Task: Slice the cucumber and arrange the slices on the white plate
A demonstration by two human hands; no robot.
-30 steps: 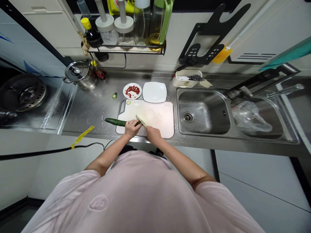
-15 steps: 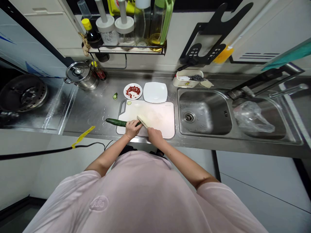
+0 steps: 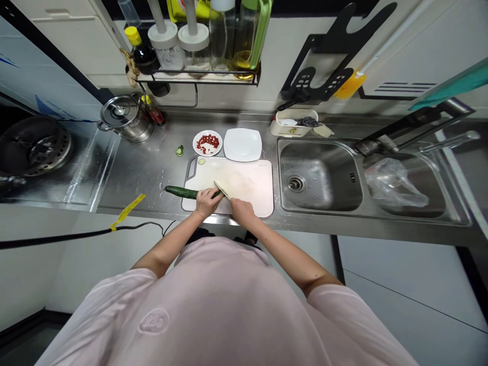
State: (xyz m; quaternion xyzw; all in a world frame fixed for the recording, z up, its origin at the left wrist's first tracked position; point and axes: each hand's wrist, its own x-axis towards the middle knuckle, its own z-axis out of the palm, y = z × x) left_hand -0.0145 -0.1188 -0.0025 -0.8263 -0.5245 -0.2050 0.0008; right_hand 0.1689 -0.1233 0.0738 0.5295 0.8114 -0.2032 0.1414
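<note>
A long green cucumber (image 3: 180, 191) lies across the left front of the white cutting board (image 3: 251, 178), its left end sticking out past the board. My left hand (image 3: 207, 202) is closed over its right part. In my right hand (image 3: 241, 210) is a kitchen knife (image 3: 221, 189), its light blade slanting up and left against the cucumber's right end, close to my left fingers. My fingers partly hide where blade and cucumber meet. One pale cucumber slice (image 3: 201, 161) rests at the board's upper left corner.
Behind the board stand a small plate of chopped red pieces (image 3: 207, 143) and a white square plate (image 3: 243, 144). A cucumber end piece (image 3: 179, 150) lies left of them. The sink (image 3: 320, 175) is to the right, a steel pot (image 3: 125, 118) at back left, a bottle rack (image 3: 198, 77) above.
The whole view has shifted very slightly. Both hands, the knife and the cucumber keep nearly the same places on the board.
</note>
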